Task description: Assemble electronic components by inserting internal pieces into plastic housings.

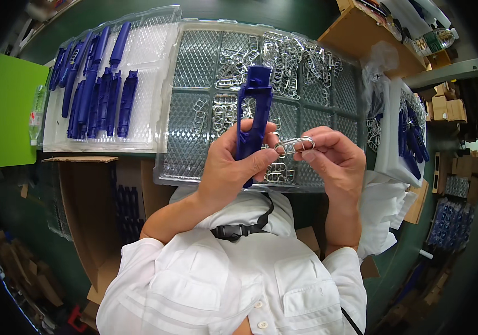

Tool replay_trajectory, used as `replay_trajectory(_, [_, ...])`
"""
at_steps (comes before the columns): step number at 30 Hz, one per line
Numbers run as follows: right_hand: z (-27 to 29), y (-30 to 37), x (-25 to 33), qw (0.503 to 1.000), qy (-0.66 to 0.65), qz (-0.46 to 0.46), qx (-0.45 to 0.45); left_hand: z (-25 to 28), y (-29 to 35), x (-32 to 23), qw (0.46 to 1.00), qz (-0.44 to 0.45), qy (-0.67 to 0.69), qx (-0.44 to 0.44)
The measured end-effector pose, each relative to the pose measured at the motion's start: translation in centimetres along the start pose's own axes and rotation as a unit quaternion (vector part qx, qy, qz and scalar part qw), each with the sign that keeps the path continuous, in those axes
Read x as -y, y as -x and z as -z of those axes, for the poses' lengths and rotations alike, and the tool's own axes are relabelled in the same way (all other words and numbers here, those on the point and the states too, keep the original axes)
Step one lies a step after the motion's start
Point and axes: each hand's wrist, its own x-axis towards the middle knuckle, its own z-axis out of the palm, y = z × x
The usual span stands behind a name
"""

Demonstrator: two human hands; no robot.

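My left hand (pixel 228 159) is wrapped round a long blue plastic housing (pixel 256 111), held upright with its hollow, slotted side showing. Between the thumb and fingers of my right hand (pixel 331 156) is a shiny metal frame with crossbars (pixel 293 146). The frame's left end reaches the left thumb and fingertip; whether they grip it too I cannot tell. Below both hands lies a clear compartmented tray (pixel 189 153), with more such metal frames (pixel 283 61) heaped in several of its compartments.
At the left, a clear plastic tray (pixel 150 123) holds several blue housings (pixel 128 103). A green board (pixel 10 111) and a plastic bottle (pixel 37 114) are beyond it. On the right stands a white foam box (pixel 392 134) with blue parts. An open cardboard box (pixel 83 206) sits below the table edge.
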Motion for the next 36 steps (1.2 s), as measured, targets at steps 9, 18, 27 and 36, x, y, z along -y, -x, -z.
replay_trajectory(9, [-0.4, 0.6, 0.6, 0.996, 0.055, -0.061, -0.024, 1.1, 0.9, 0.8, 0.998, -0.036, 0.04, 0.014])
replay_trajectory(18, [0.2, 1.0, 0.0, 0.975, 0.017, -0.221, -0.019, 1.0, 0.9, -0.1, 0.843, -0.337, -0.403, 0.115])
replay_trajectory(27, [0.2, 2.7, 2.2, 0.97, 0.191, 0.083, -0.127, 2.2, 1.9, -0.2, 0.991, 0.042, -0.007, 0.129])
replay_trajectory(36, [-2.9, 1.6, 2.5, 0.911, 0.38, 0.143, -0.075, 1.7, 2.2, 0.1, 0.985, 0.096, -0.091, 0.109])
